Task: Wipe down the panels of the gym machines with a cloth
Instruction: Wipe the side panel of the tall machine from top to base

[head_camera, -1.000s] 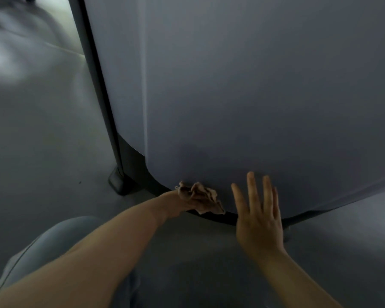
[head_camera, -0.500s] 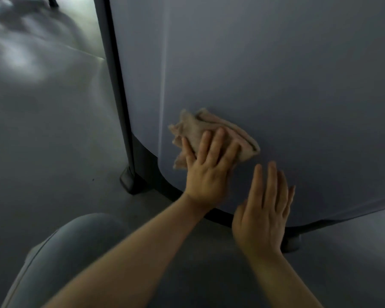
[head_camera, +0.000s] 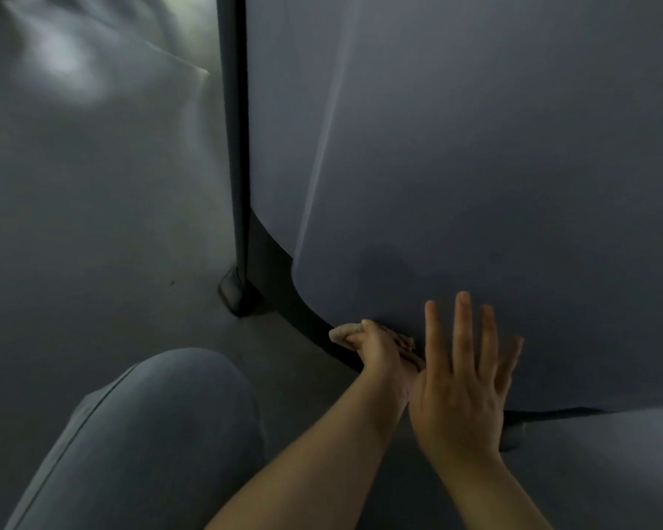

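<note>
A large grey panel (head_camera: pixel 475 166) of the gym machine fills the right and upper part of the head view. Its curved lower edge runs just above a dark base rim (head_camera: pixel 307 323). A beige cloth (head_camera: pixel 343 332) is bunched at that lower edge, and my left hand (head_camera: pixel 379 350) grips it against the panel. Most of the cloth is hidden under the fingers. My right hand (head_camera: pixel 460 380) lies flat on the panel just to the right, fingers straight and spread, its thumb side overlapping my left wrist.
A dark upright post (head_camera: pixel 235 139) with a rubber foot (head_camera: pixel 238 294) stands at the panel's left edge. Grey floor (head_camera: pixel 92 204) spreads to the left. My knee in grey trousers (head_camera: pixel 161 426) is at the lower left.
My left hand has slid the cloth from the middle of the panel down to its bottom edge. My right hand has stayed flat on the panel.
</note>
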The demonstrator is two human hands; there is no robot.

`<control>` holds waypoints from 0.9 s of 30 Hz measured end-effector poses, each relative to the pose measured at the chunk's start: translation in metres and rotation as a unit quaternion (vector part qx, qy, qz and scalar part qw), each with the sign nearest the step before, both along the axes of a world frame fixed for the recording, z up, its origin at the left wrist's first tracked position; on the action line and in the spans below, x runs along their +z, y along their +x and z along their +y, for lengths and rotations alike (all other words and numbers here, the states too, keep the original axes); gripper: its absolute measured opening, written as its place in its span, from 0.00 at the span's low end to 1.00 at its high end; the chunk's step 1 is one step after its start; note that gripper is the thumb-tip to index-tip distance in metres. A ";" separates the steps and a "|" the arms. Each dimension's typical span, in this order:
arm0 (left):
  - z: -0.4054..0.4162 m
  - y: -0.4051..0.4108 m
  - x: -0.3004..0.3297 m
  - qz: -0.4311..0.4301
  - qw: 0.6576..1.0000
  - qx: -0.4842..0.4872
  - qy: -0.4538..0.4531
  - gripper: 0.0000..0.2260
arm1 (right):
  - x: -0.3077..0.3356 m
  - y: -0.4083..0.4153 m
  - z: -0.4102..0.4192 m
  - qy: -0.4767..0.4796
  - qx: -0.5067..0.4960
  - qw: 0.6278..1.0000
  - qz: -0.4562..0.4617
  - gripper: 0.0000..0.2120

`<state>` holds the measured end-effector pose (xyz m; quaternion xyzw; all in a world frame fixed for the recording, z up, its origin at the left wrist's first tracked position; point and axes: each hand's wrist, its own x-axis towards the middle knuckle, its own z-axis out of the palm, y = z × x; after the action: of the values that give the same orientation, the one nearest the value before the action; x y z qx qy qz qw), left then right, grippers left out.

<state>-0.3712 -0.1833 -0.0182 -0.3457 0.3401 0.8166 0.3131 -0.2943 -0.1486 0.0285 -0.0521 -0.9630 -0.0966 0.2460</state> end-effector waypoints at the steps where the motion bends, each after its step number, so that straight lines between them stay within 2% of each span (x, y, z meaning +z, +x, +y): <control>1: -0.002 -0.005 0.008 -0.006 1.000 0.021 -0.017 0.30 | 0.001 -0.002 0.000 0.003 0.007 1.000 0.008 0.29; 4: -0.016 -0.020 0.055 0.074 0.984 0.020 -0.159 0.27 | 0.008 -0.010 -0.003 -0.006 0.025 0.999 0.029 0.27; 7: -0.029 -0.032 0.086 0.240 0.930 0.019 -0.277 0.26 | 0.018 -0.019 -0.007 0.001 0.034 0.999 0.033 0.29; 9: -0.035 -0.039 0.086 0.294 0.905 0.052 -0.303 0.26 | 0.018 -0.024 -0.009 0.009 0.034 0.999 0.037 0.30; 11: -0.039 -0.043 0.084 0.306 0.899 0.072 -0.306 0.26 | 0.013 -0.025 -0.010 0.020 0.030 0.999 0.037 0.33; 13: -0.045 -0.049 0.081 0.280 0.912 0.095 -0.285 0.25 | 0.007 -0.027 -0.010 0.039 0.024 0.999 0.030 0.38; 14: -0.050 -0.053 0.073 0.240 0.930 0.112 -0.257 0.28 | 0.005 -0.028 -0.009 0.053 0.021 0.998 0.028 0.37; 17: -0.058 -0.070 0.030 0.129 0.969 0.097 -0.188 0.52 | 0.002 -0.028 -0.010 0.071 0.005 0.997 0.020 0.34; 18: -0.060 -0.070 0.021 0.093 0.980 0.080 -0.156 0.52 | 0.003 -0.028 -0.011 0.063 0.001 0.998 0.014 0.33; 20: -0.058 -0.062 0.004 0.027 0.994 0.029 -0.100 0.42 | 0.005 -0.028 -0.014 0.046 -0.003 0.999 0.000 0.32; 22: -0.053 -0.049 -0.004 -0.026 0.999 0.020 -0.039 0.36 | 0.007 -0.027 -0.014 0.039 -0.005 0.999 -0.012 0.31; 24: -0.047 -0.042 0.001 -0.075 0.997 0.020 -0.024 0.32 | 0.008 -0.025 -0.013 0.036 -0.004 0.999 -0.019 0.31; 26: -0.043 -0.041 0.022 -0.063 0.996 0.054 -0.031 0.31 | 0.009 -0.025 -0.013 0.040 0.005 0.999 -0.013 0.31; 27: -0.045 -0.044 0.040 -0.028 0.996 0.057 -0.069 0.30 | 0.009 -0.025 -0.013 0.047 0.011 0.999 -0.007 0.32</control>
<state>-0.4152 -0.2283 0.0218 -0.4077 0.3667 0.7976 0.2511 -0.3197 -0.1613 0.0377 -0.0296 -0.9596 -0.1396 0.2423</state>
